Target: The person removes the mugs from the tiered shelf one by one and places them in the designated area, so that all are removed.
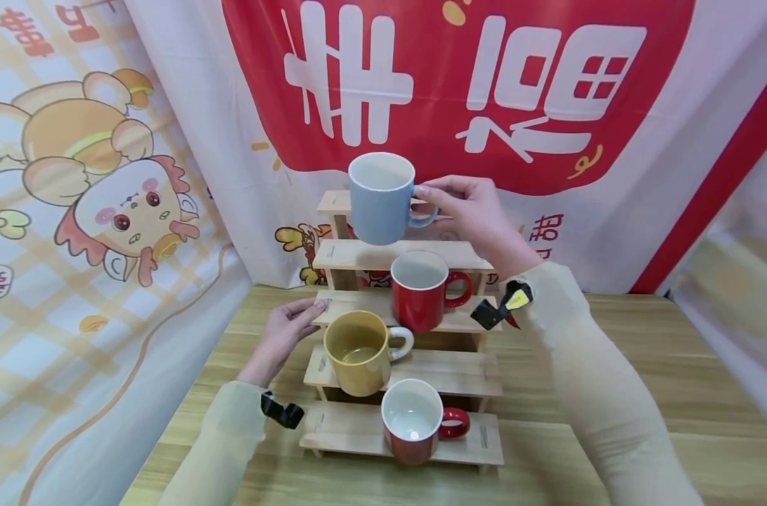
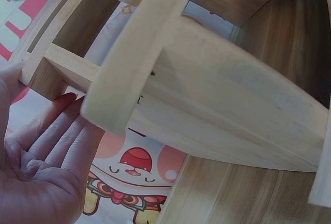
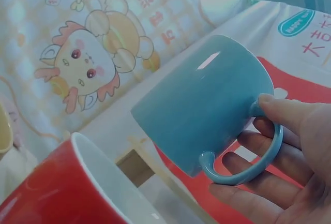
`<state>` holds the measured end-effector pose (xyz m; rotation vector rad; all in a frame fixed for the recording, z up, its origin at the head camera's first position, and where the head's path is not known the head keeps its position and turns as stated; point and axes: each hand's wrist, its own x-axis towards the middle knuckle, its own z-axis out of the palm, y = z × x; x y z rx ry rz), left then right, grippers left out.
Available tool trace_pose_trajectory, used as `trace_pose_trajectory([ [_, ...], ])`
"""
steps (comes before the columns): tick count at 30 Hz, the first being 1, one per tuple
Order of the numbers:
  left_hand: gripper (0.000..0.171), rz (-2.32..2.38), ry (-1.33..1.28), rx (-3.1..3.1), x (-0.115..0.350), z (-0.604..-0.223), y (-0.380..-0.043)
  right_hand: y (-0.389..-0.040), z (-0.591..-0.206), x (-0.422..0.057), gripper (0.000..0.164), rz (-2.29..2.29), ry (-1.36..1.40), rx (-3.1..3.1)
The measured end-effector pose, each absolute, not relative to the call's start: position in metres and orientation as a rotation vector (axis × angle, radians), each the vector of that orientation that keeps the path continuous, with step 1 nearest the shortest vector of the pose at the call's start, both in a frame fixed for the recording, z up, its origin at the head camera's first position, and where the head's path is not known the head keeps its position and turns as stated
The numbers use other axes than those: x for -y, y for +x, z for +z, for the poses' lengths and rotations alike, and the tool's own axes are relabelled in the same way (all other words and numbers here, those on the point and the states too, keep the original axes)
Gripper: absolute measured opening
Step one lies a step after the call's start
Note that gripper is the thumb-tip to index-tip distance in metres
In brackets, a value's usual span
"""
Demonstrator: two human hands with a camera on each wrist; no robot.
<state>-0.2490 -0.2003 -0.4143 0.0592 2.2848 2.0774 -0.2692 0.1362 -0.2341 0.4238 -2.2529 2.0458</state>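
A light blue mug (image 1: 383, 204) is held up at the top of a stepped wooden shelf (image 1: 339, 436). My right hand (image 1: 474, 214) grips it by the handle, thumb on top and fingers around the loop, as the right wrist view shows. The mug is upright and overlaps the upper steps in the head view. At the shelf's left side, my left hand (image 1: 285, 334) holds the end of a middle step, with the thumb over it. In the left wrist view its fingers (image 2: 64, 141) reach under the wood.
A red mug (image 1: 417, 302) stands on the middle step, close below the blue one. One step lower is a yellow mug (image 1: 358, 358) with a white handle. The lowest step carries a dark red mug (image 1: 411, 443). Printed cloth (image 1: 263, 232) hangs behind the wooden table (image 1: 611, 365).
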Motion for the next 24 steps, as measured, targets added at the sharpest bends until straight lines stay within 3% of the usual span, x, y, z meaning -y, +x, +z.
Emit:
trace_pose_trajectory([
  [24, 0.054, 2.090, 0.060, -2.278, 0.200, -0.414, -0.249, -0.223, -0.243, -0.250, 0.065, 1.746, 0.065, 2.352],
])
